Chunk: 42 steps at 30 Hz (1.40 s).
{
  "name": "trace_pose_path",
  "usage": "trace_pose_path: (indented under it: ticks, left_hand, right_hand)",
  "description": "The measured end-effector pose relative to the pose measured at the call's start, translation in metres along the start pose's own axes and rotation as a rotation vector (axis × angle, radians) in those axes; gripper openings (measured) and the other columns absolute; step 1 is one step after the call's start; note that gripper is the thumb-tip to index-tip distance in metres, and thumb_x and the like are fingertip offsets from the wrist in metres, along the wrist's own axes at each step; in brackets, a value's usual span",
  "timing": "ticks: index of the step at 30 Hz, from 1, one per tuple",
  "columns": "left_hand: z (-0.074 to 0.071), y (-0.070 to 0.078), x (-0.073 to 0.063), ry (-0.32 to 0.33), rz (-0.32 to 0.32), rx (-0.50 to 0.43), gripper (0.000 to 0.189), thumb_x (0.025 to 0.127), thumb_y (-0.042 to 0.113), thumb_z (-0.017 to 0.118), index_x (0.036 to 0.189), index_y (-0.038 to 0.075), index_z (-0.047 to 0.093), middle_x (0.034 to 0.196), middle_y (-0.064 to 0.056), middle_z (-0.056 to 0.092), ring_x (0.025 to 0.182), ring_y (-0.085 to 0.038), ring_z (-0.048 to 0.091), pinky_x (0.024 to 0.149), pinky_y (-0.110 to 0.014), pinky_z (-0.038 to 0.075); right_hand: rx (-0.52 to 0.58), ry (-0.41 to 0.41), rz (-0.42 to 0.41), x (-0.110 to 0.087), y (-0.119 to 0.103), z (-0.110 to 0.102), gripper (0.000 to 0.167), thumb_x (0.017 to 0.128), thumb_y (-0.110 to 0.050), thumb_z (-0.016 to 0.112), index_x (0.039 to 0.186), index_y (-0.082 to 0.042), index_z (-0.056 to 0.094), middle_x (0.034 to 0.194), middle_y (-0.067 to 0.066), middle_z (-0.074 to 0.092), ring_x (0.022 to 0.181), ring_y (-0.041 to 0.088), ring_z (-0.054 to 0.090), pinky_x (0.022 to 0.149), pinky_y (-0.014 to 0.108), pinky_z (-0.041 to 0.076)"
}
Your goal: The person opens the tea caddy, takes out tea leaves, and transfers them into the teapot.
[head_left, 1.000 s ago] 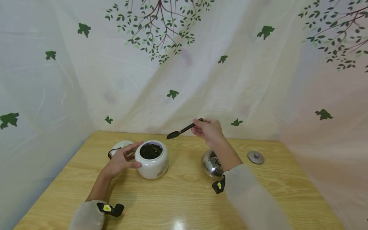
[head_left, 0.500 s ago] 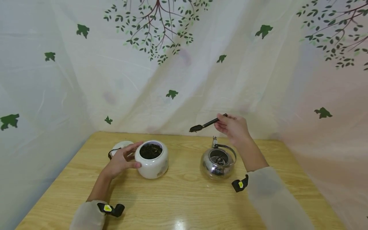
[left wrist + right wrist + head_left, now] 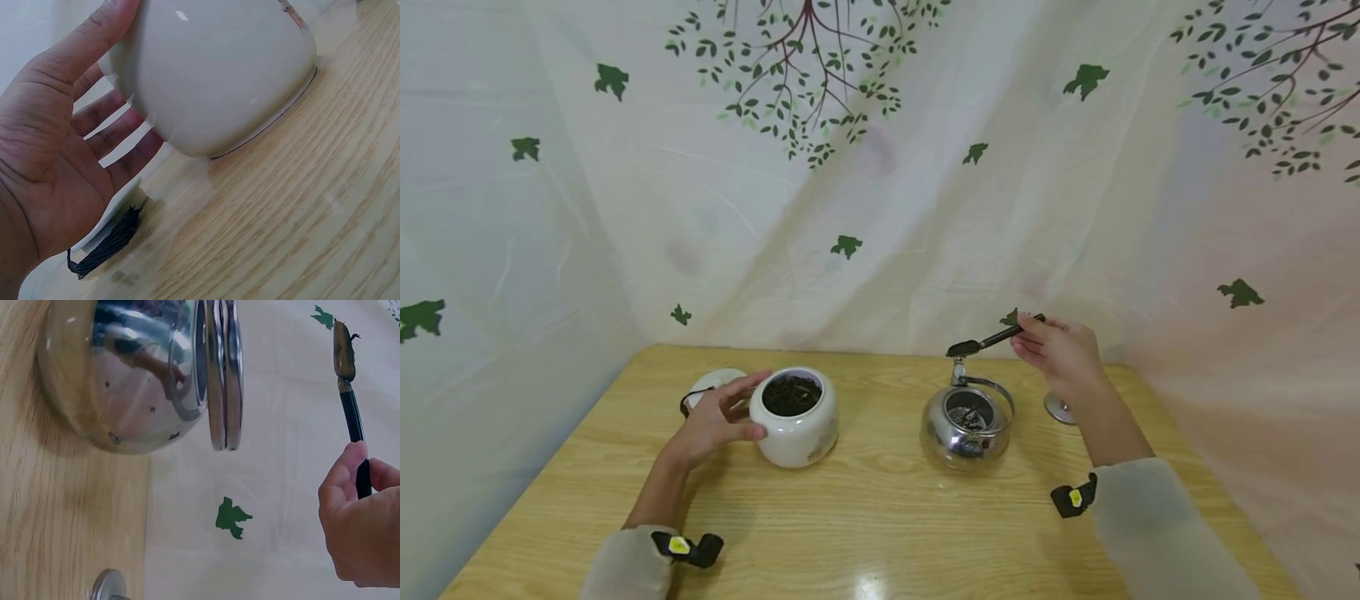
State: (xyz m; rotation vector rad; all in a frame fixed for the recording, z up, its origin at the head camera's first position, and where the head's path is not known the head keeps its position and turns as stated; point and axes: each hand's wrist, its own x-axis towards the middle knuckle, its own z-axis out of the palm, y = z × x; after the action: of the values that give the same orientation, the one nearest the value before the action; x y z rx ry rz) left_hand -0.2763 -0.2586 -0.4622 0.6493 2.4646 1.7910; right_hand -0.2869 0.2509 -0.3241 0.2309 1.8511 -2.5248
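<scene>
A white ceramic jar (image 3: 797, 440) stands on the table at centre left, with dark tea leaves (image 3: 792, 395) inside. My left hand (image 3: 711, 423) holds its left side, thumb in front and fingers behind; the left wrist view shows the jar's wall (image 3: 212, 75) between them. My right hand (image 3: 1063, 358) pinches the black handle of a small tea scoop (image 3: 998, 337). Leaves lie on the scoop's head (image 3: 344, 353). The scoop is in the air above and behind a shiny metal teapot (image 3: 943, 433), whose mouth is uncovered and whose handle is folded to the right.
Behind my left hand lies the jar's white lid (image 3: 718, 378) with a dark tassel (image 3: 115, 240). The round metal teapot lid (image 3: 1060, 408) rests at the right, partly hidden by my right arm. A patterned cloth (image 3: 737, 250) hangs behind the wooden table (image 3: 850, 533).
My right hand has carried the loaded scoop rightward from near the jar to above the teapot, dipping slightly at the end. The left hand and jar have stayed put.
</scene>
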Motion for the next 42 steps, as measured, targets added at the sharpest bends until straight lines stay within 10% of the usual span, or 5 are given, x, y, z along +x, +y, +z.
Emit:
trace_pose_path:
  ticks: [3,10,25,42]
  left_hand:
    - [0.000,0.000,0.000,0.002,0.003,0.004,0.081,0.082,0.009,0.087,0.153,0.015,0.049,0.147,-0.010,0.055,0.136,-0.034,0.049,0.111,-0.046,0.045]
    - [0.000,-0.002,0.001,-0.008,0.011,-0.042,0.082,0.081,0.006,0.087,0.153,0.014,0.050,0.141,-0.013,0.057,0.126,-0.024,0.056,0.104,-0.027,0.048]
    - [0.000,-0.001,-0.001,-0.009,0.012,-0.047,0.080,0.081,0.008,0.087,0.152,0.014,0.050,0.143,-0.011,0.056,0.129,-0.025,0.054,0.105,-0.026,0.047]
    - [0.001,0.001,0.000,-0.006,0.008,-0.031,0.081,0.081,0.009,0.088,0.152,0.015,0.050,0.148,-0.010,0.054,0.137,-0.034,0.048,0.108,-0.033,0.046]
  right_hand:
    - [-0.016,0.000,-0.002,-0.001,0.002,-0.011,0.062,0.092,-0.015,0.077,0.136,0.004,0.039,0.090,0.004,0.072,0.079,0.015,0.072,0.080,0.025,0.061]
    - [-0.082,0.019,-0.001,-0.001,0.012,-0.030,0.034,0.094,-0.014,0.075,0.089,-0.006,0.043,0.086,0.004,0.071,0.075,0.016,0.072,0.076,0.026,0.061]
    - [-0.527,-0.069,-0.086,-0.005,0.026,-0.032,0.036,0.102,-0.018,0.065,0.124,0.010,0.057,0.093,0.001,0.070,0.084,0.013,0.071,0.084,0.030,0.061]
    - [-0.882,-0.164,-0.463,-0.018,0.031,-0.021,0.024,0.102,-0.019,0.066,0.118,-0.001,0.066,0.107,0.017,0.075,0.085,0.011,0.072,0.077,0.022,0.060]
